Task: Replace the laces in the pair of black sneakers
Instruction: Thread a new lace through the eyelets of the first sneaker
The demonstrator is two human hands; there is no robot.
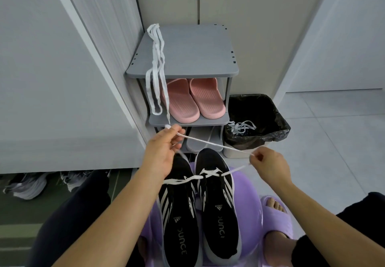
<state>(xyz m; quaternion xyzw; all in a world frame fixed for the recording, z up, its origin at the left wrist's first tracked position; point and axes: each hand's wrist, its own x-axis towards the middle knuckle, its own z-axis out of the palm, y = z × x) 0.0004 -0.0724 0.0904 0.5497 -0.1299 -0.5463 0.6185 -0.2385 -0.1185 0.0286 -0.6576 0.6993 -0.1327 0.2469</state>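
Head view: the black sneakers [216, 214] sit side by side on a purple stool [248, 214], toes pointing away, handy for threading. The left hand [164, 152] and right hand [268, 166] each pinch a white lace [208, 141], stretched taut between them, probably to even its ends. Beyond, a spare lace [156, 62] drapes over the shoe rack [198, 54] within reach; discarded laces [241, 128] lie in the bin [277, 118].

Pink slippers [195, 100] on grey rack [193, 54]; bin [263, 110]
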